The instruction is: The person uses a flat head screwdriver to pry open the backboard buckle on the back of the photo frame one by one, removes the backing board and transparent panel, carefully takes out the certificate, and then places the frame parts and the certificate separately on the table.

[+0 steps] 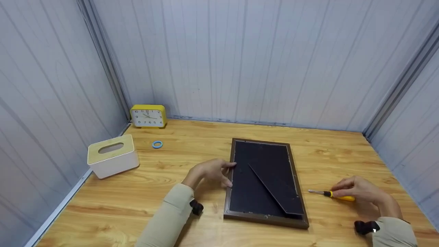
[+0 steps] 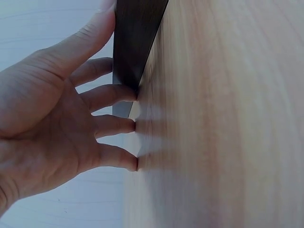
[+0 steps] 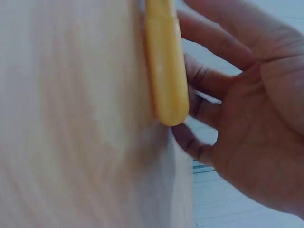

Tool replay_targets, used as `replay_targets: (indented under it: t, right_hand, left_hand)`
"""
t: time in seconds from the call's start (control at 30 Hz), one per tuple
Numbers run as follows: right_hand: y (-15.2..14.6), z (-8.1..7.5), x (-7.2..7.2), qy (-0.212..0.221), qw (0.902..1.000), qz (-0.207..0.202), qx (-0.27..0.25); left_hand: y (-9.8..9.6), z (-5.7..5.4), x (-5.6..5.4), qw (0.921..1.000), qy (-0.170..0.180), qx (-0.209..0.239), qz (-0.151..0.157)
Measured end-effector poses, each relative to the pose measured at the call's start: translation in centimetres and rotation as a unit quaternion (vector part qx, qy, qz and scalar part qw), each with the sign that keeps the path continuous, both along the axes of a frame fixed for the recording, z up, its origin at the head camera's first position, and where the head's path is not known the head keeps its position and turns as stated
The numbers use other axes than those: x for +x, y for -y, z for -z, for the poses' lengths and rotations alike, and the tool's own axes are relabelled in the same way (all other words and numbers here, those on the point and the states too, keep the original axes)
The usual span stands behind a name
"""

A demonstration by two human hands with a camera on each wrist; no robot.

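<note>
A picture frame (image 1: 260,178) lies face down on the table, its black back up and brown rim showing. Its easel leg (image 1: 274,192) lies slantwise over the backing. At the frame's left edge is my left hand (image 1: 213,171), thumb and index finger touching the rim; in the left wrist view the other fingers (image 2: 114,126) stretch toward the tabletop. To the right of the frame, my right hand (image 1: 362,189) pinches a yellow-handled screwdriver (image 1: 344,198) low over the table. Its metal tip points left toward the frame. The right wrist view shows the handle's rounded end (image 3: 168,95) beside the fingers.
A white tissue box (image 1: 115,164) with a wooden lid stands at the left. Behind it a yellow alarm clock (image 1: 148,116) sits near the back wall. A small blue ring (image 1: 157,144) lies between them and the frame. Pale panel walls enclose the wooden table (image 1: 192,140).
</note>
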State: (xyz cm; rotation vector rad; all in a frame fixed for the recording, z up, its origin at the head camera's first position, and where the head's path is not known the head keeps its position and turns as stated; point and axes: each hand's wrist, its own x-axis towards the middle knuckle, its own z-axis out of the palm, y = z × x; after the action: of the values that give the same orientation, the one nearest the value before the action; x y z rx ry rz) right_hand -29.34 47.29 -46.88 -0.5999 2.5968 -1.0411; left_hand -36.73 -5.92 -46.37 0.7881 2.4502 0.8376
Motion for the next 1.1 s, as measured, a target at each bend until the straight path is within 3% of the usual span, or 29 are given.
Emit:
replay_targets:
  t: [0.2,0.4,0.57,0.73,0.97,1.1]
  right_hand:
    - [1.8,-2.1,0.5,-0.02,0.9963,0.074,0.039]
    - [6.7,-3.6,0.3,-0.059,0.995,0.055,0.059]
    - [11.6,-3.6,0.3,-0.046,0.9972,0.029,0.05]
    - [15.7,-3.2,1.3,-0.021,0.9948,0.057,0.082]
    - [20.1,-2.5,2.7,0.0,0.975,0.101,0.198]
    - [21.5,-1.9,2.8,0.01,0.9662,0.113,0.232]
  left_hand:
    - [-0.1,-0.1,0.2,0.9997,0.017,0.01,-0.014]
    - [-0.3,0.0,0.2,0.9995,0.022,0.016,-0.017]
    - [-0.4,0.0,-0.1,0.9999,0.003,0.012,-0.006]
    - [-0.4,0.0,-0.1,1.0,-0.003,0.004,-0.002]
    - [-0.2,0.2,0.0,0.9999,0.002,0.01,-0.001]
    - [0.0,0.3,0.2,0.9998,0.006,0.015,-0.007]
